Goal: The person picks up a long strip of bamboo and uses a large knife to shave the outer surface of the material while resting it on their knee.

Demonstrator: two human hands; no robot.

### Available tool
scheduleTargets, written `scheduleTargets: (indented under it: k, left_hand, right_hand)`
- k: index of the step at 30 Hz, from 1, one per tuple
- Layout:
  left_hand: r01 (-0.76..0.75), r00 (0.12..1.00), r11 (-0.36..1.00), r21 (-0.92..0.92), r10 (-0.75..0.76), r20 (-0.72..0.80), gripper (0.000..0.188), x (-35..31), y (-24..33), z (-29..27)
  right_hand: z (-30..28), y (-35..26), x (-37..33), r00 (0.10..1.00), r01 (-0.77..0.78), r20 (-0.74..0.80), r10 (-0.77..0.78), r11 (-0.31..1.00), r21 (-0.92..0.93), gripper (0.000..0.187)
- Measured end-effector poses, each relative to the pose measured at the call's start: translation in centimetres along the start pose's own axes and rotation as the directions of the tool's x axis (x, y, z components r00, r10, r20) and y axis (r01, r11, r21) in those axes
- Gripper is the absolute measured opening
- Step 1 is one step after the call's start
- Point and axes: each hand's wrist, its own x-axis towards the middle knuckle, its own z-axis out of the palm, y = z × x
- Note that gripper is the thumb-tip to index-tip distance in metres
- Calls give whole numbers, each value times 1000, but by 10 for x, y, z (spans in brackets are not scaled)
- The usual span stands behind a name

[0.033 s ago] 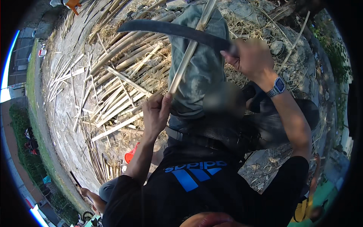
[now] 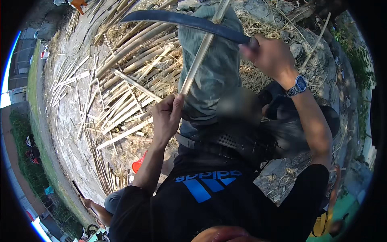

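the person's left hand (image 2: 166, 119) has its fingers curled tight around the near end of a pale strip (image 2: 197, 64), with the thumb pressed along its upper face. the strip runs from that grip up and slightly to the right, over a grey-green trouser leg (image 2: 217, 78), and reaches the top edge of the view.

the right hand (image 2: 275, 59) is closed in a fist around the handle of a long curved blade (image 2: 177, 18). the handle is mostly hidden by the fist. the blade points to the left and passes across the front of the strip; whether its edge touches the wood cannot be told. a metal wristwatch (image 2: 299, 84) sits on the right wrist.

on the ground to the left lie many loose split strips (image 2: 121, 117), crossing each other, with thicker round poles (image 2: 141, 39) above them. dry straw (image 2: 268, 30) covers the ground to the right of the leg. a red object (image 2: 138, 165) shows just beside the left forearm. the person wears a black shirt (image 2: 246, 205) with 3 blue bars on it. at the lower left, another person's arm (image 2: 98, 210) is partly in view.
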Motion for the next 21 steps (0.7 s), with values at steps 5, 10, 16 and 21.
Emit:
scheduleTargets:
  k: [5,10,16,21]
  left_hand:
    - [-89,996,995,55,88,12,51,1,-8,10]
    - [-31,998,999,-5,31,-46,50,-16,0,-5]
    - [-81,995,996,48,84,-54,47,-14,-23,5]
    - [-185,978,962,202,200,-54,48,-9,-21,-4]
  right_hand:
    - [-10,-61,-14,977,212,-51,-208,974,77,58]
    - [-15,2,-1,1000,-16,-23,16,999,36,59]
    - [-45,-39,-22,972,139,-214,-100,974,179,58]
    - [-21,-40,-43,902,397,-233,-363,910,119,60]
